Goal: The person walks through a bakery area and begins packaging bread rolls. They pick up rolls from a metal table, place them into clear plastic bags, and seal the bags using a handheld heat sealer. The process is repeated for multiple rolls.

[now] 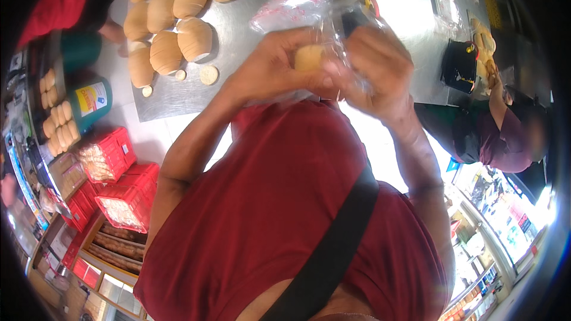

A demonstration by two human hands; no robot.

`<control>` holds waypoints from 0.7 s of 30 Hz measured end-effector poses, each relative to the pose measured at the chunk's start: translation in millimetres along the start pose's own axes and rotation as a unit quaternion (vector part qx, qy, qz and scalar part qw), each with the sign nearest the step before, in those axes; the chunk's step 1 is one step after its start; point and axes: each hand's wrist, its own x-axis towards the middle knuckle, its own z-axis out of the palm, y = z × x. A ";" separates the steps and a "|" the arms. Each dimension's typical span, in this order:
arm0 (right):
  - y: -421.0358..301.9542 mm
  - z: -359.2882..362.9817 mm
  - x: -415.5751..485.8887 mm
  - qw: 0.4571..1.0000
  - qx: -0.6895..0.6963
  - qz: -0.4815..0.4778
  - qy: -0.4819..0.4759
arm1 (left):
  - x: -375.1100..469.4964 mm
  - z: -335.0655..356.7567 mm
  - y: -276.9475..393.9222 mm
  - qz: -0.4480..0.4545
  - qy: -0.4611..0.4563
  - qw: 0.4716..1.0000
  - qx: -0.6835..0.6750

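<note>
My left hand (285, 64) is closed around a clear plastic bag (328, 31) with a pale yellow piece, seemingly bread, inside it. Pressed close on the right, my right hand (379, 64) is blurred and pinches the same bag. Just beyond the hands lies a clear bag with red print (290, 9) on the steel table (241, 49). A black bag-neck tape sealer (354, 15) with a red ring is partly hidden behind my right hand. Rows of scored bread rolls (194, 38) stand at the left, with small round pale pieces (208, 75) near them.
A second black tape sealer (459, 67) and a printed plastic packet (446, 4) lie to the right. Another person (504, 138) there reaches towards bread loaves (483, 44). Red crates (129, 196) and a green container (96, 98) stand at the left; a person in red is at the upper left.
</note>
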 end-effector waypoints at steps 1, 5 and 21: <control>4.3 2.9 -0.4 1.000 -0.007 0.005 0.003 | 3.1 -1.8 0.4 0.030 0.009 0.999 0.041; 13.0 4.7 15.8 0.999 -0.008 -0.009 0.033 | 2.6 -8.1 -19.5 0.067 0.091 0.989 0.096; 40.1 12.6 -29.6 0.722 0.548 0.408 0.108 | 25.9 29.6 -13.7 0.081 0.249 0.964 0.041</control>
